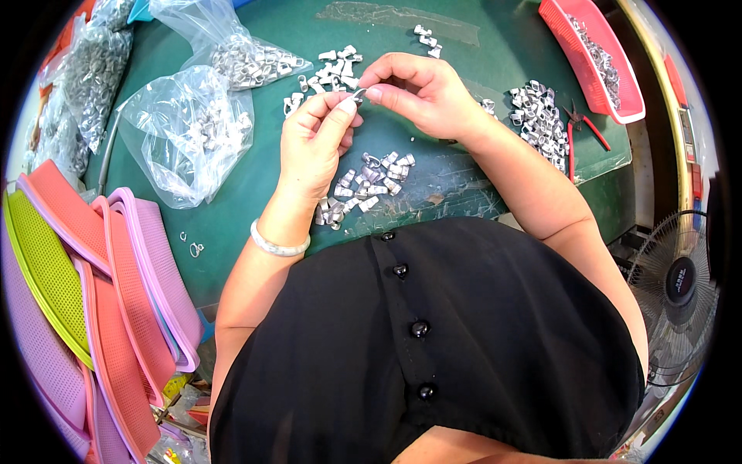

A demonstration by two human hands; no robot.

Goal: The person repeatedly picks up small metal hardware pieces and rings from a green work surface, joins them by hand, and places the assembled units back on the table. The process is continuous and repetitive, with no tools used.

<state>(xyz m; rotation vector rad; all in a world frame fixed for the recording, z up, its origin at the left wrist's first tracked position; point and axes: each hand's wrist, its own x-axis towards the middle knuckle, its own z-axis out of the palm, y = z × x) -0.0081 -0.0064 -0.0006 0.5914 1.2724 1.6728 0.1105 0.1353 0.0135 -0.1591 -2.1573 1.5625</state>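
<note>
My left hand [313, 143] and my right hand [421, 93] meet above a green table mat [255, 178], both pinching one small silver metal piece [359, 93] between their fingertips. Under my hands lies a loose pile of similar metal pieces [363, 185]. A second scatter of metal pieces [328, 69] lies just beyond my left hand. A white bangle [278, 246] sits on my left wrist.
Clear plastic bags of metal pieces [193, 127] lie at the left. A stack of pink, orange and green mesh trays [85, 278] stands at the lower left. At right are another pile of pieces [537, 116], red-handled pliers [580, 127], a red basket [595, 54] and a fan [676, 286].
</note>
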